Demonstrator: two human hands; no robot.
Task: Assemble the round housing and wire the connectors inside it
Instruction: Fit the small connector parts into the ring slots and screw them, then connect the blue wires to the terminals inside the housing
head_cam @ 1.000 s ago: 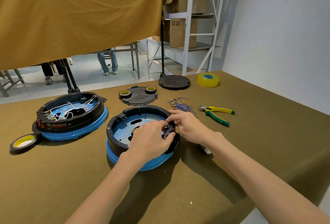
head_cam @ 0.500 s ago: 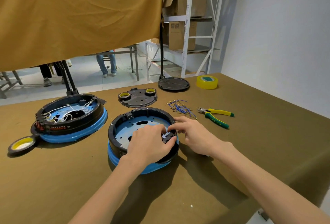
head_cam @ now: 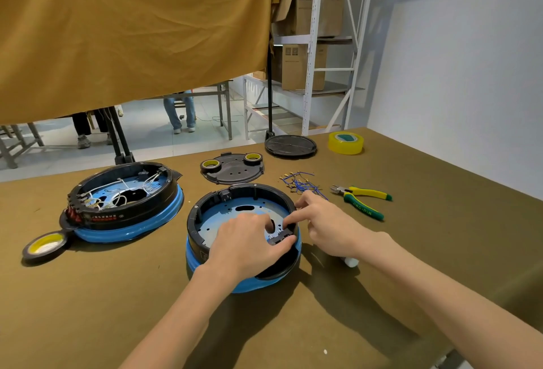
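Change: right hand (head_cam: 329, 226) had slid from rim toward the black connector block (head_cam: 280, 237); seating looked nearly done.
Left hand (head_cam: 249, 243): fingers pinched the block.
Right fingers (head_cam: 289, 217): index extended, touching it.
Housing: round black-and-blue housing (head_cam: 244, 236), frame centre on counter (head_cam: 440, 236), open side up.
Block axis: along the right inner rim.

A mustard cloth (head_cam: 132, 33) hung across the upper left of the frame. At the upper middle stood a white metal shelf (head_cam: 314, 45) with cardboard boxes (head_cam: 304, 67). A grey wall (head_cam: 458, 68) filled the right side.
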